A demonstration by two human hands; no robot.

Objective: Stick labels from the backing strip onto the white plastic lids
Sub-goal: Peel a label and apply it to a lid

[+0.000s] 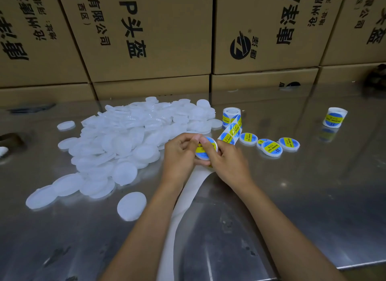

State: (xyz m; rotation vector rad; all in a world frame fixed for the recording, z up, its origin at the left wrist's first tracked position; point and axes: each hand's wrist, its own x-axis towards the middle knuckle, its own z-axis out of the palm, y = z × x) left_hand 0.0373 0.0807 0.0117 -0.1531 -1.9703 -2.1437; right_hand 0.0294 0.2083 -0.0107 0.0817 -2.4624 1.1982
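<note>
**Label pressed onto lid at steel tabletop**

A reflective metal tabletop (313, 197) runs from stacked cardboard boxes (150, 34) at 12 o'clock to its near edge, visible at 5 o'clock where the sheet ends. Bare metal lies open at 3 and 4 o'clock and again at 7 o'clock; the 10 o'clock quarter is crowded by a heap of white lids (133, 138), with one stray lid (131, 206) lying alone at 7 o'clock.

A dark object at the far left edge (8, 139) is cut off and cannot be identified, as is a dark shape at the right edge near the boxes (376, 75). The label text is too small to read in full.

At centre, both hands are clamped on one lid (206, 150) held just above the tabletop: the left hand (180, 155) curls its fingers around the lid's left rim, and the right hand (227, 161) lays its thumb across the blue-and-yellow label on the lid's face. Much of that lid is hidden by the fingers.

A backing strip (230, 132) carrying more labels rises toward 1 o'clock to a roll (230, 115); its empty white tail (188, 197) trails between the forearms toward 6 o'clock. Labelled lids (271, 148) sit in a row at 2 o'clock. A second roll (334, 117) stands well apart at 2 o'clock.
</note>
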